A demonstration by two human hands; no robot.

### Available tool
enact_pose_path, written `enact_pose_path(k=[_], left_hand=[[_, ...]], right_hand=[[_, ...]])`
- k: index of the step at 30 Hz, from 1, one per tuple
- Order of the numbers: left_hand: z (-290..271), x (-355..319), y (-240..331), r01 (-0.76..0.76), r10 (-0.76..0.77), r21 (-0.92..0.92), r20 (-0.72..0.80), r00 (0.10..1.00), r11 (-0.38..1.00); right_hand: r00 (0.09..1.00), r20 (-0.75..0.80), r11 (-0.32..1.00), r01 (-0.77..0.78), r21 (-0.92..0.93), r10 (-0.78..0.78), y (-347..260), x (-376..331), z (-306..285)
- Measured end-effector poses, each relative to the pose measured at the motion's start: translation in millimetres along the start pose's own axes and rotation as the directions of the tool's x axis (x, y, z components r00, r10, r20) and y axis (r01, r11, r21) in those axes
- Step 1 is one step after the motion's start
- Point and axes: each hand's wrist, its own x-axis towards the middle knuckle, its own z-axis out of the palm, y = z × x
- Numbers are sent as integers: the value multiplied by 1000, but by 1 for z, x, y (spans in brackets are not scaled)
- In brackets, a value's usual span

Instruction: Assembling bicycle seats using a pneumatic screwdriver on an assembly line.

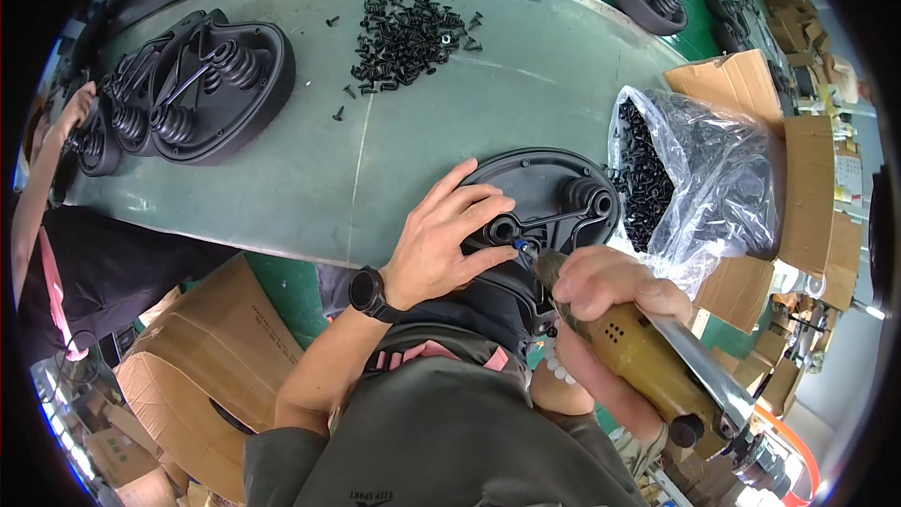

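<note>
A yellow-brown air screwdriver (648, 357) with a long metal lever lies in my right hand (615, 291), whose fingers wrap around its front end. Its blue-collared tip (524, 246) points at a round post on a black oval plastic base (544, 169). Whether a screw sits under the tip is too small to tell. My left hand (450, 235) rests on the near left part of this base, fingers stretched and apart, the thumb close to the tip. A black coil-like piece (587, 195) and a rod are fitted in the base.
Loose black screws (408, 38) lie piled on the green table (319, 178). An open cardboard box (807, 197) with a plastic bag of black screws (643, 169) stands at the right. Similar black bases (221, 84) sit at the left, near another person's hand (77, 105).
</note>
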Motion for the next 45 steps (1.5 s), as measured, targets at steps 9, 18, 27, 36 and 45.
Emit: enact_pose_path(k=[9, 18, 27, 36, 45], left_hand=[[-1, 1, 2, 12, -13, -46, -13, 1000, 999], [0, -4, -4, -4, 2, -36, -51, 999, 999], [-4, -9, -3, 6, -9, -66, -54, 999, 998], [-10, -12, -6, 14, -19, -131, -41, 999, 991], [-16, -8, -26, -24, 45, -156, 132, 990, 987]], right_hand=[[994, -37, 987, -110, -115, 107, 17, -7, 11], [994, -50, 984, -100, -148, 93, 41, -19, 19], [985, -139, 993, -111, -31, 105, 48, -24, 28], [971, -181, 986, -164, -19, 158, 48, -28, 31], [981, -176, 990, -103, -95, 86, 52, -28, 27]])
